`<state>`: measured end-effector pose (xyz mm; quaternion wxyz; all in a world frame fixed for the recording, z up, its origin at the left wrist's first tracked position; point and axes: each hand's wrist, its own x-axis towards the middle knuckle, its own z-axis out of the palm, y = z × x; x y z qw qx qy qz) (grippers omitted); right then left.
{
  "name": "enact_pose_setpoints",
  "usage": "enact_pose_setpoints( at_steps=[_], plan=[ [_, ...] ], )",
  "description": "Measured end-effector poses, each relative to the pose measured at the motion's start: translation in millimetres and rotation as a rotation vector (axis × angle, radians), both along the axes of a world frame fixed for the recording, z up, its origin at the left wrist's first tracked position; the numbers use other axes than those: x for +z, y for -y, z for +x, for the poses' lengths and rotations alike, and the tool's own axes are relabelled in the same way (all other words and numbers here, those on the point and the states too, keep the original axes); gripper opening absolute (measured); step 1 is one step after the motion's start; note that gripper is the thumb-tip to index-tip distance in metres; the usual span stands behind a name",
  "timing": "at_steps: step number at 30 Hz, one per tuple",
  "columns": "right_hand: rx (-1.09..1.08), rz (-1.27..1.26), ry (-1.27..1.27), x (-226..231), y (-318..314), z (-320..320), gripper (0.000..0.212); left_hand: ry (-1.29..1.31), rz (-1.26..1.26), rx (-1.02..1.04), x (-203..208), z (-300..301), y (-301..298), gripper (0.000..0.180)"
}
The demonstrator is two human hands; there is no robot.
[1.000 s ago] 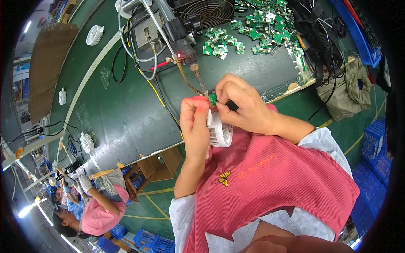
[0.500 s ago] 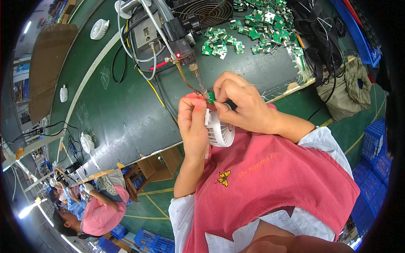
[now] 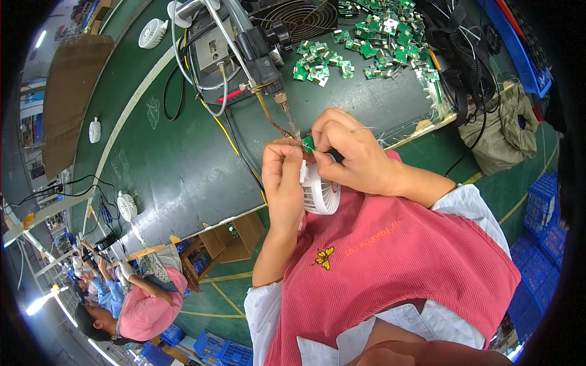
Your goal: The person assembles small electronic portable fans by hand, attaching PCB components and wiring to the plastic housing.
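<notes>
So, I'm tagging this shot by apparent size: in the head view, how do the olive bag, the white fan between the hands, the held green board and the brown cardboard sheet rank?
1. Brown cardboard sheet
2. Olive bag
3. White fan
4. Held green board

Head-worn fisheye view — looking down, close

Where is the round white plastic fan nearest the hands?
The fan is central in the head view, right of the left hand, below the small green circuit board.
</notes>
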<state>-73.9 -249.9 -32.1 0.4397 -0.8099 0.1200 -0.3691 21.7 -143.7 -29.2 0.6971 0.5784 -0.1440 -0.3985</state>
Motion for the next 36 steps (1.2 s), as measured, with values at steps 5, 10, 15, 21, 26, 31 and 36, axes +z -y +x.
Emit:
enact_pose_setpoints(
  at_steps=[5, 10, 15, 21, 26, 31, 36],
  plan=[
    [-0.007, -0.005, 0.000, 1.1, 0.5, 1.3, 0.028, 0.018, 0.001, 0.010, 1.5, 0.7, 1.2, 0.007],
    [-0.019, -0.017, 0.012, 2.6, 0.5, 2.9, 0.027, 0.022, -0.018, 0.006, 1.6, 1.8, 1.5, 0.007],
    [-0.021, -0.033, 0.024, 4.4, 0.9, 3.6, 0.027, 0.036, -0.012, 0.017, 2.5, 1.7, 2.1, 0.008],
    [-0.015, -0.040, 0.029, 4.2, 1.0, 3.0, 0.027, 0.054, -0.010, 0.027, 1.8, 1.5, 1.8, 0.008],
    [-0.018, -0.033, 0.010, 2.0, -1.3, -0.7, 0.027, 0.016, 0.012, 0.019, 0.7, -1.8, -1.2, 0.007],
    [-0.014, -0.007, 0.003, -0.9, -1.8, -3.0, 0.026, 0.013, 0.028, 0.010, 1.8, -4.5, -0.5, 0.006],
    [0.023, 0.037, -0.002, 3.5, 0.5, -5.0, 0.022, 0.075, 0.004, -0.044, 0.9, -1.4, -3.5, 0.001]
  ],
)
